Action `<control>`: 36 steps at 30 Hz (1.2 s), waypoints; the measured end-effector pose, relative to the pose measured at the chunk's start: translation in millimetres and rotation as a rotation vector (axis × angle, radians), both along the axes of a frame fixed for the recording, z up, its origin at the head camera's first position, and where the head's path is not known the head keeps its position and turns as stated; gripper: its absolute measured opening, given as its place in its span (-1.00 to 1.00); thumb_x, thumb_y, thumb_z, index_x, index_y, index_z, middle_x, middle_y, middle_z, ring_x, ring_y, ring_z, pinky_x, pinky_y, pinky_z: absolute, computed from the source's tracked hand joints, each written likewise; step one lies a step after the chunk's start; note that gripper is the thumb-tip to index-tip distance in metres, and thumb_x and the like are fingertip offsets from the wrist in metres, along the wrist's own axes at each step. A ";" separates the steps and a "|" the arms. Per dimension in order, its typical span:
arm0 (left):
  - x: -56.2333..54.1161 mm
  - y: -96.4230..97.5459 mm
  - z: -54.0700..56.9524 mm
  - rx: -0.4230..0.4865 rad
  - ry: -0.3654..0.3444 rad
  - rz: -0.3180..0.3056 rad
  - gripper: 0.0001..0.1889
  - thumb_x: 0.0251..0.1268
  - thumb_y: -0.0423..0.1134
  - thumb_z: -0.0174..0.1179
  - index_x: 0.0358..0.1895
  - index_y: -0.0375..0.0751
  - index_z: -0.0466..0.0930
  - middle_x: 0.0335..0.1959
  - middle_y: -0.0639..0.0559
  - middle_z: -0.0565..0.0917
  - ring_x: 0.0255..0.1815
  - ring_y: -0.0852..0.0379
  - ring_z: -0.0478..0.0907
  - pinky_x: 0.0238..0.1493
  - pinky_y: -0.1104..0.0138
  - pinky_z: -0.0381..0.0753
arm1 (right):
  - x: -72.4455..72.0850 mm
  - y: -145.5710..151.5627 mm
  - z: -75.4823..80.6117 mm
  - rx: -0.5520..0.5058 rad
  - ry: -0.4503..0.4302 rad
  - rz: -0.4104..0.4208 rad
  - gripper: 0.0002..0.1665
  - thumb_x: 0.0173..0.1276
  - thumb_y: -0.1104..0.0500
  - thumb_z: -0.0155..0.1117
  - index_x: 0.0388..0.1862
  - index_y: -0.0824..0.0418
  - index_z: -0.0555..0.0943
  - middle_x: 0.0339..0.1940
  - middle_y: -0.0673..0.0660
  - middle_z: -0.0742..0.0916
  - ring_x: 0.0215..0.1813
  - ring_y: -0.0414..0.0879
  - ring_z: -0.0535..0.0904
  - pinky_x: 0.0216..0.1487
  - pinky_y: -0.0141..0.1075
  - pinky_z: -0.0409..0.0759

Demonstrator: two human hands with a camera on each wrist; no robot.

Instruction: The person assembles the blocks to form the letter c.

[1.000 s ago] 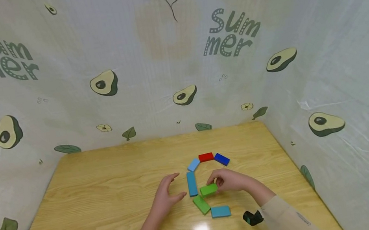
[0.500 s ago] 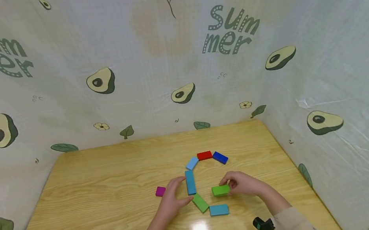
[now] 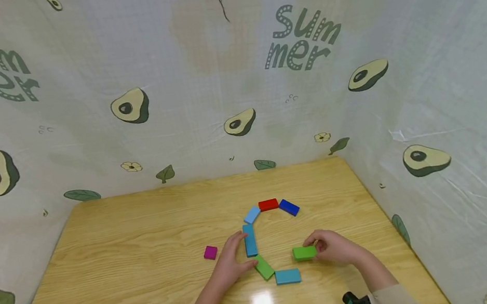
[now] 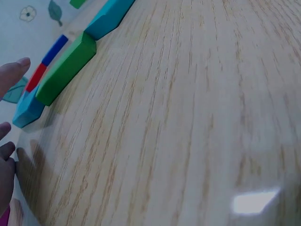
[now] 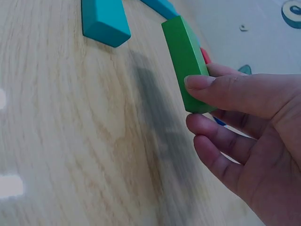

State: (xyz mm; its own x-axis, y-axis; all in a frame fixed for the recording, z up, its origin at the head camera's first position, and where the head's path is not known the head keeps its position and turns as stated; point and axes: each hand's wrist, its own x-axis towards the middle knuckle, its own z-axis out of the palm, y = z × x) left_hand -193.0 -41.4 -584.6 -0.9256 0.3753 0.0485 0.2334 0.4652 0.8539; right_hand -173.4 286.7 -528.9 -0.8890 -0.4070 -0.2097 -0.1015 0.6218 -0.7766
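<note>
A green block (image 3: 304,253) is pinched by its right end between the thumb and fingers of my right hand (image 3: 338,249). In the right wrist view this green block (image 5: 183,61) is held above the table, its shadow below. Over at the left, my left hand (image 3: 230,266) has thumb and fingers spread beside a long blue block (image 3: 250,240) and a second green block (image 3: 264,267). Whether it touches them I cannot tell. A light blue block (image 3: 252,214), a red block (image 3: 268,205), a dark blue block (image 3: 289,207) and a teal block (image 3: 288,276) continue the curved row.
A magenta block (image 3: 210,252) lies apart, left of my left hand. All rests on a wooden table (image 3: 142,230). A printed cloth (image 3: 176,78) with avocados stands behind the table and along its sides.
My right hand has carried the green block rightward, away from the long blue block. My left hand has moved closer to the row, and the magenta block has come into sight.
</note>
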 end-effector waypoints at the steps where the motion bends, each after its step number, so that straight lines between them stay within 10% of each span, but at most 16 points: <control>1: -0.8 0.3 -0.6 -0.006 -0.006 0.002 -0.19 0.08 -0.10 0.48 0.42 -0.12 0.31 0.46 -0.18 0.22 0.45 -0.24 0.13 0.36 -0.12 0.19 | 1.0 1.6 -0.7 -0.005 -0.011 -0.004 -0.62 0.18 0.35 0.44 0.00 0.24 0.64 -0.13 0.03 0.63 -0.23 -0.05 0.47 -0.28 -0.33 0.52; 23: -4.2 4.0 -3.0 -0.083 -0.038 -0.021 -0.13 0.06 -0.03 0.48 0.46 -0.10 0.26 0.51 -0.15 0.15 0.54 -0.26 -0.15 0.40 -0.23 -0.06 | 23.5 16.6 -21.7 -0.133 -0.052 -0.031 -0.81 0.19 0.34 0.43 -0.22 0.26 0.64 -0.22 0.11 0.58 -0.29 -0.11 0.44 -0.31 -0.36 0.47; 36: -17.2 -4.7 -3.7 -0.145 -0.019 -0.106 -0.01 0.02 0.07 0.47 0.51 -0.14 0.14 0.53 -0.18 0.10 0.55 -0.21 -0.18 0.46 -0.13 -0.28 | 26.9 21.6 -30.5 -0.210 -0.105 -0.060 -0.59 0.14 0.36 0.47 -0.01 0.32 0.61 -0.29 0.16 0.54 -0.29 -0.08 0.39 -0.36 -0.38 0.41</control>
